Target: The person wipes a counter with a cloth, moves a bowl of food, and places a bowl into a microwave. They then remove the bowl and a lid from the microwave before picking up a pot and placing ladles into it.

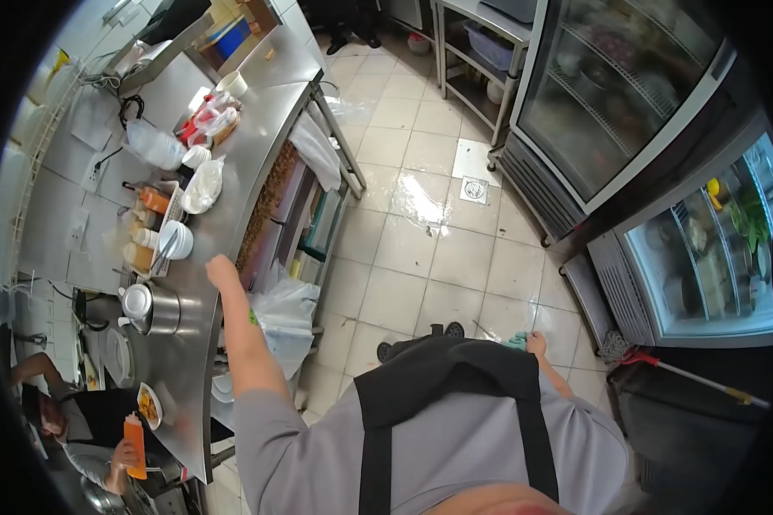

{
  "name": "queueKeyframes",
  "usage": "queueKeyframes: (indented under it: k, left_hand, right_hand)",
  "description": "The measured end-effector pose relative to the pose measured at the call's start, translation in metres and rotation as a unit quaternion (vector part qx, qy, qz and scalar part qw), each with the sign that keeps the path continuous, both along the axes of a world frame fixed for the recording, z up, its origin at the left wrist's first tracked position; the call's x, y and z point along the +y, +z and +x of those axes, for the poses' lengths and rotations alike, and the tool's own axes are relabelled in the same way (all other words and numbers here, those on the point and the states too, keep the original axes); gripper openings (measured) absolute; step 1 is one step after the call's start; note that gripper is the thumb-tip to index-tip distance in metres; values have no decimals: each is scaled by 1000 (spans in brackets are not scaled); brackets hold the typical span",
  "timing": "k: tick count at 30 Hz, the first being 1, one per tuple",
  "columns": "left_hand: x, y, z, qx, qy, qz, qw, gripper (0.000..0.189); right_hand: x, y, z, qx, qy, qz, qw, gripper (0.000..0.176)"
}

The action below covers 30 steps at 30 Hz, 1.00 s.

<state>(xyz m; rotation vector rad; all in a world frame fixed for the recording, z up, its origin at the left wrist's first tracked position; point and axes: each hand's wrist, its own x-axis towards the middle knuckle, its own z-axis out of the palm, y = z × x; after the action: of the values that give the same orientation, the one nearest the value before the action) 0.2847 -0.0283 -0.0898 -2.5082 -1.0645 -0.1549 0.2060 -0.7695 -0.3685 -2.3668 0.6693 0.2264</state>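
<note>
My left hand (pixel 222 271) is at the edge of the steel counter (pixel 199 309), its fingers curled in. Whether anything is inside that hand is hidden. On the counter close to it are a white tub (pixel 174 240) with utensils leaning at it and a metal pot (pixel 149 307) with a lid. Low beside my body, my right hand (pixel 536 343) grips a teal cloth (pixel 516 341). A thin dark line shows by the cloth, too small to name.
A co-worker (pixel 69 429) at lower left holds an orange squeeze bottle (pixel 135 446) near a plate of food (pixel 149 405). Glass-door fridges (pixel 610 94) line the right side, with a red-headed pole (pixel 704 382) below. The tiled floor (pixel 404 249) looks wet around a drain (pixel 474 190).
</note>
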Motion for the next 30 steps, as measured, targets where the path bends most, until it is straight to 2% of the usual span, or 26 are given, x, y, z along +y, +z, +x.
queueKeyframes:
  k: [2, 4, 8, 10, 12, 14, 16, 24, 26, 30]
  left_hand:
    - [-2, -1, -3, 5, 0, -1, 1000, 18]
    - [-3, 1, -2, -10, 1, -1, 1000, 17]
    - [-1, -1, -1, -26, -5, -4, 1000, 15]
    - [1, -3, -4, -32, 2, -6, 999, 15]
    - [3, -3, -2, -35, 2, -9, 999, 14]
    - [4, -2, -7, -35, 15, -14, 999, 14]
    - [2, -1, -2, -31, -10, 1, 999, 13]
    - [-1, 2, -1, -21, -2, -6, 1000, 14]
    - [2, 0, -1, -15, -6, 0, 1000, 15]
    - [2, 1, 0, -8, 2, -12, 1000, 17]
  right_hand:
    - [-2, 2, 1, 5, 10, -3, 1000, 14]
    - [-4, -5, 8, 21, 15, 2, 1000, 22]
    - [-6, -12, 19, 10, 44, 12, 999, 23]
    - [-5, -22, 20, -48, 31, -2, 998, 17]
    - [-2, -15, 26, -24, 49, 3, 999, 18]
    - [-13, -40, 27, 9, 41, 26, 999, 20]
    - [-11, -34, 28, 11, 50, 32, 998, 21]
    - [-14, -51, 33, -18, 46, 55, 997, 22]
    - [-4, -27, 33, -10, 43, 31, 999, 21]
    - [-3, -26, 36, -9, 40, 12, 999, 20]
